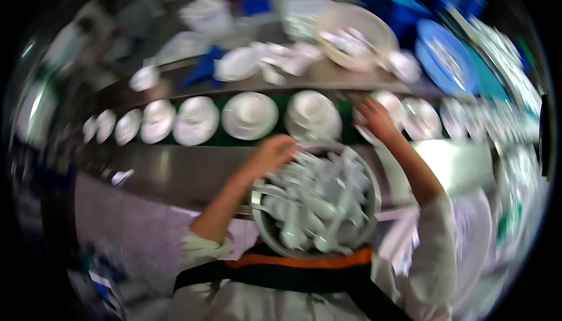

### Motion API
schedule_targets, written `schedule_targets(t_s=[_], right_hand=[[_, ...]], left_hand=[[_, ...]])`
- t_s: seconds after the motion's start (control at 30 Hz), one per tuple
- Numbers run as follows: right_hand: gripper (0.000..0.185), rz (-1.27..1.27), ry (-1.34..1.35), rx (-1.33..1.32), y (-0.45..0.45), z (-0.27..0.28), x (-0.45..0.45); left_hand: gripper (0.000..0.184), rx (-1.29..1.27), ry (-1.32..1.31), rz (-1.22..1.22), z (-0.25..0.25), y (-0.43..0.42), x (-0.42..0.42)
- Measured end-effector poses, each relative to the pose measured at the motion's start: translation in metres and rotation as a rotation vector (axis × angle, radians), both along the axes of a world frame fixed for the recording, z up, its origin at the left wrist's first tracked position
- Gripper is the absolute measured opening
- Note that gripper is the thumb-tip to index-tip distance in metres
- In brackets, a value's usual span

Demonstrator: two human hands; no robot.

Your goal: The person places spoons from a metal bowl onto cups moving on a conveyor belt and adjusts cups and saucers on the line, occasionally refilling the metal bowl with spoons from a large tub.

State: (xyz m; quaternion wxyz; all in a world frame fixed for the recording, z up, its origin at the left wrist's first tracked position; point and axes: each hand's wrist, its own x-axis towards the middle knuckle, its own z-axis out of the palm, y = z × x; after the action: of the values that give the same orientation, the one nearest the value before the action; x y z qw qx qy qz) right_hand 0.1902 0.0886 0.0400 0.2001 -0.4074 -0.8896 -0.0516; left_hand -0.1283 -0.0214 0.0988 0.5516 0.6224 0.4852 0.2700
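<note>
A round metal bowl full of white spoons sits at my waist, against an orange-and-black strap. My left hand is at the bowl's far left rim, beside the spoons. Its fingers look curled together, and what they hold, if anything, is hidden. Farther out, my right hand reaches over a white plate in the row on the green belt. Blur smears its fingers, so their grip is unclear. Just left of it stands a plate with a white cup or bowl on it.
More white plates with small dishes line the belt on both sides. Beyond it are a cream basin with white pieces, a blue basin and a blue cloth. A metal ledge runs along the near side.
</note>
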Motion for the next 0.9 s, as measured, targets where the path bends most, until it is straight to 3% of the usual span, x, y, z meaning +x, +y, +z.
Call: schedule_targets(t_s=[0.03, 0.1, 0.13, 0.2, 0.27, 0.37, 0.4, 0.53, 0.6, 0.67, 0.7, 0.73, 0.77, 0.8, 0.83, 0.87, 0.9], right_hand=[[0.055, -0.027, 0.088, 0.039, -0.006, 0.002, -0.011], [0.044, 0.073, 0.297, -0.300, -0.028, 0.050, -0.029], [0.037, 0.181, 0.420, -0.488, -0.039, 0.060, -0.031], [0.032, 0.319, 0.389, -0.732, -0.064, 0.094, -0.044], [0.025, 0.334, 0.164, -0.772, -0.079, 0.111, -0.046], [0.020, 0.327, 0.129, -0.717, -0.087, 0.131, -0.050], [0.020, 0.361, 0.151, -0.699, -0.086, 0.108, -0.044], [0.016, 0.266, 0.334, -0.614, -0.096, 0.108, -0.036], [0.018, 0.145, 0.343, -0.416, -0.093, 0.095, -0.021], [0.006, 0.008, 0.320, -0.407, -0.092, 0.088, 0.004], [0.002, -0.077, 0.431, -0.434, -0.094, 0.082, 0.016], [0.002, -0.132, 0.657, -0.546, -0.097, 0.077, 0.027], [0.004, -0.216, 0.791, -0.599, -0.096, 0.069, 0.038], [0.009, -0.308, 0.802, -0.560, -0.103, 0.075, 0.044], [0.013, -0.285, 0.775, -0.570, -0.093, 0.050, 0.066], [0.013, -0.319, 0.843, -0.619, -0.089, 0.039, 0.073], [0.013, -0.358, 0.858, -0.725, -0.085, 0.026, 0.078]], left_hand=[[0.027, -0.014, -0.012, 0.002, 0.000, 0.000, 0.000], [0.029, 0.203, -0.170, -0.003, 0.003, -0.002, 0.005], [0.031, 0.477, -0.081, -0.043, -0.005, 0.003, 0.005], [0.023, 0.401, -0.024, -0.152, 0.002, 0.005, -0.005], [0.026, 0.422, 0.172, -0.174, 0.010, 0.004, 0.001], [0.022, 0.433, 0.373, -0.108, 0.028, -0.004, 0.013], [0.019, 0.482, 0.462, -0.073, 0.010, -0.002, 0.024], [0.016, 0.477, 0.564, -0.078, -0.002, 0.009, 0.036], [0.018, 0.476, 0.441, -0.188, -0.007, 0.018, 0.028], [0.019, 0.368, 0.256, -0.184, -0.011, 0.025, 0.018], [0.019, 0.272, 0.071, -0.154, -0.005, 0.024, 0.014], [0.018, 0.171, 0.027, -0.055, -0.005, 0.023, 0.013], [0.017, 0.243, 0.000, 0.040, -0.018, 0.023, 0.012], [0.016, 0.146, -0.067, 0.023, -0.012, 0.025, 0.007], [0.016, 0.142, -0.146, 0.130, -0.017, 0.021, 0.005], [0.013, -0.048, -0.352, 0.321, -0.012, 0.015, 0.011], [0.015, -0.036, -0.337, 0.296, -0.008, 0.012, 0.007]])
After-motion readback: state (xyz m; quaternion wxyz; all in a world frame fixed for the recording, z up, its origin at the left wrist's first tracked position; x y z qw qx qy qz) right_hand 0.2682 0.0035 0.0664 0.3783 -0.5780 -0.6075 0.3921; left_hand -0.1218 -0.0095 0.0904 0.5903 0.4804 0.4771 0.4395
